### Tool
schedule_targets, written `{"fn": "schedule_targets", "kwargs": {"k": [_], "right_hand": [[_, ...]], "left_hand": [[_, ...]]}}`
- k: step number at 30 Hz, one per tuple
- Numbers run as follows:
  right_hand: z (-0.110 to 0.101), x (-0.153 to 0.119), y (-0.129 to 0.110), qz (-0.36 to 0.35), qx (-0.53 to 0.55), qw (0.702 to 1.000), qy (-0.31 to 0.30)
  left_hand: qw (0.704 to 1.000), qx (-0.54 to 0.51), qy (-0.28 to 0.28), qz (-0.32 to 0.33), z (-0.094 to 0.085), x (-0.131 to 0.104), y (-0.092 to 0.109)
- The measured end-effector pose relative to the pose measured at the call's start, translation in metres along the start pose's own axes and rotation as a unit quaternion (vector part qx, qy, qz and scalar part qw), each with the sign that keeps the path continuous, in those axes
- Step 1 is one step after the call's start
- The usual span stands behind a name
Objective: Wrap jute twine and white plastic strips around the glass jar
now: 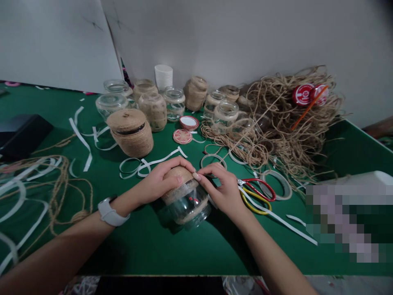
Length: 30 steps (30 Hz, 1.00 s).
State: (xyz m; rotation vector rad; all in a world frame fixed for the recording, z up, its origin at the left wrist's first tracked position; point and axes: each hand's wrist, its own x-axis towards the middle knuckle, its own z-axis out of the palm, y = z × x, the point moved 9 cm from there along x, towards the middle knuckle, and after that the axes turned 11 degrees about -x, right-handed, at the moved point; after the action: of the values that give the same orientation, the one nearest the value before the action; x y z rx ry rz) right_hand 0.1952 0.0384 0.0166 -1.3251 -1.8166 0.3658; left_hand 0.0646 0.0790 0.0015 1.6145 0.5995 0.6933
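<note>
A glass jar (186, 203), partly wrapped in brown twine, lies tilted on its side over the green table, mouth towards me. My left hand (158, 178) is closed around its wrapped base end, thumb on the twine and fingers over the top. At the jar's upper right edge, thumb and forefinger of my right hand (225, 190) are pinched together; whatever is between them is too small to make out. Just beyond the right hand lie scissors (240, 182) with red and yellow handles. White tape strips (294, 227) lie to their right.
Behind stand a twine-covered lidded jar (132, 139), several glass jars (225, 116) and stacked white cups (163, 77). A large twine heap (285, 98) fills the back right. Tape roll (287, 190) lies right; loose strips and twine (61, 184) and a black object (23, 133) lie left.
</note>
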Motion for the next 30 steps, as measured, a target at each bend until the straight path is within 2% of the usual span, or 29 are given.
{"fn": "schedule_targets", "kwargs": {"k": [7,14,23,30], "right_hand": [[0.002,0.0,0.0,0.001,0.0,1.0,0.002],[0.001,0.001,-0.002,-0.014,-0.017,1.0,0.002],[0.004,0.001,0.003,-0.015,-0.006,1.0,-0.007],[0.006,0.0,0.007,0.009,0.011,1.0,-0.018]], "left_hand": [[0.998,0.015,0.05,-0.023,-0.001,-0.002,0.001],[0.998,-0.002,0.05,0.031,-0.002,-0.005,0.002],[0.997,0.01,0.069,0.042,-0.003,-0.004,0.001],[0.989,0.072,0.087,0.098,-0.013,-0.005,0.017]]}}
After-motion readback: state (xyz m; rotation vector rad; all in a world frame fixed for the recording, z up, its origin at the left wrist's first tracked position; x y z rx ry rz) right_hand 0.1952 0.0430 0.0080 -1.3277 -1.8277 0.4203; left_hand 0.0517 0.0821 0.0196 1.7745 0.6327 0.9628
